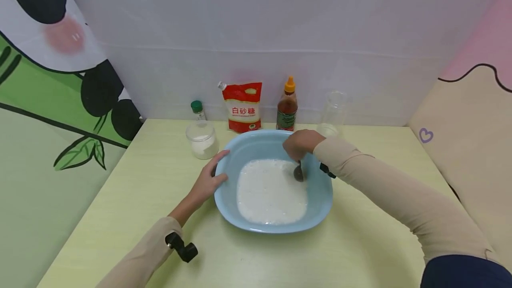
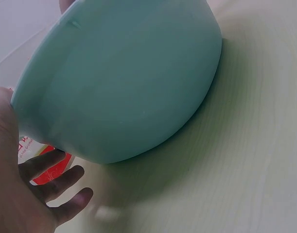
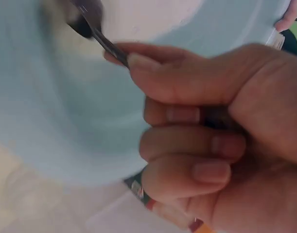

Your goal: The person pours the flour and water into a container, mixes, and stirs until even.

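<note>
A light blue plastic basin [image 1: 276, 229] stands on the table and holds a milky white liquid [image 1: 272, 194]. My left hand [image 1: 210, 179] grips the basin's left rim. In the left wrist view, its thumb is at the rim and the other fingers spread by the outer wall [image 2: 129, 87]. Over the basin's far right part, my right hand [image 1: 301, 144] holds a metal spoon [image 1: 298, 173], its bowl down at the liquid's edge. The right wrist view shows the spoon handle [image 3: 109, 47] pinched between thumb and index finger, other fingers curled.
Behind the basin stand a red sugar pouch [image 1: 244, 108], a sauce bottle [image 1: 287, 108] with an orange cap, and a clear glass [image 1: 333, 110]. To the left are a clear jar [image 1: 202, 142] with white contents and a green-capped shaker [image 1: 197, 108]. A pale wall [image 1: 280, 21] closes the back.
</note>
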`<state>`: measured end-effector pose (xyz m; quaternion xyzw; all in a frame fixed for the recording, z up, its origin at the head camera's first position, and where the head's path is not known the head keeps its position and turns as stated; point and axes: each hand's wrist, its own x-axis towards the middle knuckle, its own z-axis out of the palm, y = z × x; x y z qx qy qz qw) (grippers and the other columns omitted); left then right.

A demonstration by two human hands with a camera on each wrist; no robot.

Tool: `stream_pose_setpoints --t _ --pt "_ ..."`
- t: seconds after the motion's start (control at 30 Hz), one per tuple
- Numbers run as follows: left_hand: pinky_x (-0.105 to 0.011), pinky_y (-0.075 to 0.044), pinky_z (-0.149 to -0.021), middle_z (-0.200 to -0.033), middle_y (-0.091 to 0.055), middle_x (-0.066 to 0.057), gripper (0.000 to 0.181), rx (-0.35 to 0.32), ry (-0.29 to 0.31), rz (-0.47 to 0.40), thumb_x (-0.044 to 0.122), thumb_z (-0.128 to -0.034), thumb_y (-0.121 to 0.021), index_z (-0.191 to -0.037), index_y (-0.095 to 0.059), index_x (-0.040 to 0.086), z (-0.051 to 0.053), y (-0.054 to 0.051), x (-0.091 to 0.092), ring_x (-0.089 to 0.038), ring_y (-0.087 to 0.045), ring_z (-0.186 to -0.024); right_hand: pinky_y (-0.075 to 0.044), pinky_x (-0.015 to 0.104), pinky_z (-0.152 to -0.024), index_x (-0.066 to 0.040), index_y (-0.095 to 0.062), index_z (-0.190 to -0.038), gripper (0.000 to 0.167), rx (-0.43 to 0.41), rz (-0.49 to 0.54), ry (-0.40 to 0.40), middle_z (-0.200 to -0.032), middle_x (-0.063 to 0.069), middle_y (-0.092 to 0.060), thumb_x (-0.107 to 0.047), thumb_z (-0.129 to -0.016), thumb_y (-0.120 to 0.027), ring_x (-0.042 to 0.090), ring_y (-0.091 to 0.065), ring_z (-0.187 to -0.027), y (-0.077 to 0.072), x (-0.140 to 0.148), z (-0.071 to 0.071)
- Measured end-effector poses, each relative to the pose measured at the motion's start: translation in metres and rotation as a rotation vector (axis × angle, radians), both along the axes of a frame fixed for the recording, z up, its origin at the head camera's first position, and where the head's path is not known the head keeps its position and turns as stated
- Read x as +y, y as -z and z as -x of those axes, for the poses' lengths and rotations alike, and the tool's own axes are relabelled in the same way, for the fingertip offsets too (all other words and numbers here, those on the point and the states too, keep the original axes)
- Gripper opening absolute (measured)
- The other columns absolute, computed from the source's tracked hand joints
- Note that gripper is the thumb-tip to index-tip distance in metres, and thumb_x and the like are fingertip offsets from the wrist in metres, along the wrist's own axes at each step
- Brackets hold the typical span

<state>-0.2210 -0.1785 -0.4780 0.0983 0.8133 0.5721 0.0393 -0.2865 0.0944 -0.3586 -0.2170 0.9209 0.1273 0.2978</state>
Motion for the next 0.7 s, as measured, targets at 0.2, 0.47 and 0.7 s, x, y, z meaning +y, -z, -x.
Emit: stream_pose_setpoints --t 0.2,0.47,0.7 --pt "-0.053 -0.046 -0.102 -0.161 -0.029 -0.020 0.071 -0.007 -0.002 -0.002 -0.004 -0.0855 -0.051 -0.153 -0.037 0.011 -0.001 -0.001 0.001 -0.043 -0.046 -0.131 -0.043 0.030 -0.071 -0.017 -0.080 -0.085 0.020 -0.166 -0.113 -0.266 -0.094 -0.002 -0.076 -0.010 -0.095 -0.064 0.013 -0.051 -0.076 0.009 -0.026 -0.014" --pt "-0.053 -0.043 -0.106 -0.162 -0.028 -0.019 0.071 -0.017 0.000 -0.016 -0.004 -0.0854 -0.051 -0.153 -0.037 0.011 -0.001 -0.001 0.002 -0.042 -0.043 -0.134 -0.037 0.027 -0.060 -0.021 -0.079 -0.081 0.020 -0.248 -0.028 -0.190 -0.077 -0.006 -0.064 -0.014 -0.094 -0.066 0.013 -0.046 -0.070 0.013 -0.047 -0.021" --pt "-0.054 -0.043 -0.106 -0.162 -0.028 -0.018 0.072 -0.004 -0.007 -0.013 -0.005 -0.0844 -0.052 -0.153 -0.038 0.012 0.000 0.001 0.000 -0.042 -0.043 -0.135 -0.045 0.024 -0.071 -0.021 -0.079 -0.104 0.020 -0.257 0.351 -0.206 -0.096 -0.007 -0.065 -0.011 -0.096 -0.063 0.011 -0.048 -0.079 0.023 -0.057 -0.017"
